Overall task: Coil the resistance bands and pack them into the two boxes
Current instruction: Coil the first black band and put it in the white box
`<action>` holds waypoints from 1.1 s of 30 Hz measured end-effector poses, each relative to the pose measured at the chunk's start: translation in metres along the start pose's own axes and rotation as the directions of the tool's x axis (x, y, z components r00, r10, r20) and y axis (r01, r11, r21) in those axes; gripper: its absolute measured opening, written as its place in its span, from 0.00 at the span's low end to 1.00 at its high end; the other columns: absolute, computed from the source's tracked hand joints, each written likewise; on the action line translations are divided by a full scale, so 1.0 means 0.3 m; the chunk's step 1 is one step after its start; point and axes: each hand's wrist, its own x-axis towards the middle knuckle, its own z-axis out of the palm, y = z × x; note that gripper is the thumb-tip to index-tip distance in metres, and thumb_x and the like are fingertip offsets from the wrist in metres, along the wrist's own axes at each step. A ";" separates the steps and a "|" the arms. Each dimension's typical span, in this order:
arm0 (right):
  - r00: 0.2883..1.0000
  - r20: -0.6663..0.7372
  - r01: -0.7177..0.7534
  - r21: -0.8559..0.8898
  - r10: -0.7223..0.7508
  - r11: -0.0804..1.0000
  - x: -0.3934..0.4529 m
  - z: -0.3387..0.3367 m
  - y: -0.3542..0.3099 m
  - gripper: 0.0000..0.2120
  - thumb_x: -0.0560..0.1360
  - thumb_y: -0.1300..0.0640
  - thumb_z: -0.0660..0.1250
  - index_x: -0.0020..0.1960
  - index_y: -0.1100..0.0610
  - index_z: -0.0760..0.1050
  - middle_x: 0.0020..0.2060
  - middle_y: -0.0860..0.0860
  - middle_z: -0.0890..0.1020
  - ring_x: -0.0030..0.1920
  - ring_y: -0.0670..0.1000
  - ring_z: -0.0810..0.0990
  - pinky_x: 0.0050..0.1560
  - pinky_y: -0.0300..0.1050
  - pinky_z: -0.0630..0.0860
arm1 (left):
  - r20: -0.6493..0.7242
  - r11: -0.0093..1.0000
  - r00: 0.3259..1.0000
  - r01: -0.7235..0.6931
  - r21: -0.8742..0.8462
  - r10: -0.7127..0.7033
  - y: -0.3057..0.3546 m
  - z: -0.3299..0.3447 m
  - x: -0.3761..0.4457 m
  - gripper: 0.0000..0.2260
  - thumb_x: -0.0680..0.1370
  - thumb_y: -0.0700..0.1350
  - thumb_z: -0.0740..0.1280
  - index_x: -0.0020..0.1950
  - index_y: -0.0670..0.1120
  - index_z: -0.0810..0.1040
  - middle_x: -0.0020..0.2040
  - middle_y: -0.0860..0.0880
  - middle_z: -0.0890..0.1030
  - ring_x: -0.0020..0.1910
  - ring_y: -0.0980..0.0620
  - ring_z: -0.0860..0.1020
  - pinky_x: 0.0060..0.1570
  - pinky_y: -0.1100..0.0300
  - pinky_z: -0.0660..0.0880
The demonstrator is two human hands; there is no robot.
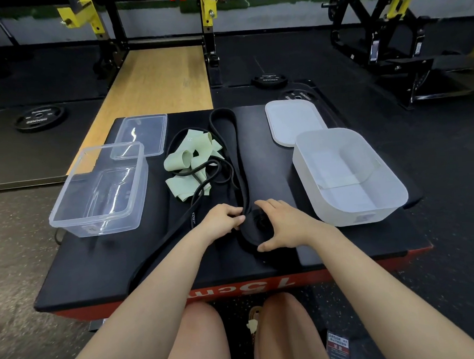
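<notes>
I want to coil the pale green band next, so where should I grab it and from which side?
Take the pale green band at the upright loop near the heap's middle, coming from above: it stands clear, while the lower flat folds have a thin black band running over them. Both hands, left hand and right hand, are on the wide black band, so free one first.

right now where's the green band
In the head view the green band lies bunched left of centre on the black mat, tangled with thin black bands, just right of the clear box.
</notes>
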 end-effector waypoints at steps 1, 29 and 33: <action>1.000 0.014 0.008 0.003 -0.008 1.000 0.004 -0.004 0.005 0.51 0.66 0.41 0.74 0.77 0.55 0.47 0.73 0.50 0.60 0.72 0.52 0.58 0.70 0.48 0.63 | -0.022 1.000 1.000 0.011 -0.012 -0.011 -0.006 0.003 0.005 0.13 0.79 0.40 0.64 0.63 0.44 0.76 0.40 0.51 0.77 0.37 0.58 0.74 0.39 0.66 0.70; 0.983 0.170 0.104 -0.176 -0.074 0.979 0.064 -0.030 0.014 0.47 0.67 0.44 0.74 0.76 0.44 0.48 0.67 0.48 0.60 0.66 0.50 0.60 0.59 0.51 0.73 | -0.054 0.997 0.996 -0.079 -0.019 0.078 -0.029 -0.018 0.038 0.25 0.76 0.43 0.68 0.70 0.52 0.64 0.47 0.50 0.77 0.37 0.55 0.79 0.29 0.64 0.76; 0.981 0.179 0.106 -0.147 -0.079 0.983 0.071 -0.037 0.022 0.48 0.66 0.43 0.74 0.77 0.45 0.48 0.67 0.48 0.61 0.66 0.50 0.61 0.61 0.52 0.72 | -0.051 0.981 0.989 -0.133 0.138 0.141 -0.020 -0.026 0.068 0.34 0.77 0.44 0.67 0.76 0.57 0.53 0.59 0.47 0.69 0.42 0.51 0.78 0.33 0.62 0.78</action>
